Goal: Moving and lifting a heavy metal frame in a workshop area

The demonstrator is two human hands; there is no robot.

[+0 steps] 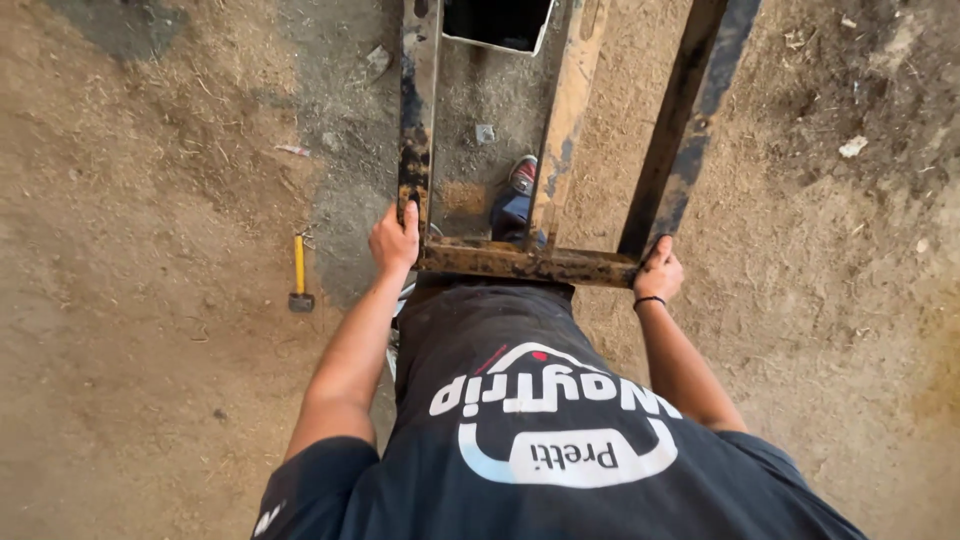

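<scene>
A rusty metal frame (520,262) of rectangular bars stands in front of me, seen from above. My left hand (395,238) grips its left corner, where the left upright bar (418,110) meets the crossbar. My right hand (659,272), with a black band on the wrist, is closed on the right corner below the dark right bar (690,120). A yellowish middle bar (570,110) runs between them. My dark printed shirt (540,420) fills the bottom of the view, and my shoe (522,174) shows through the frame.
A hammer with a yellow handle (299,274) lies on the dirt floor to the left. A dark rectangular opening with a white edge (497,25) is at the top. Small stones and scraps lie scattered about.
</scene>
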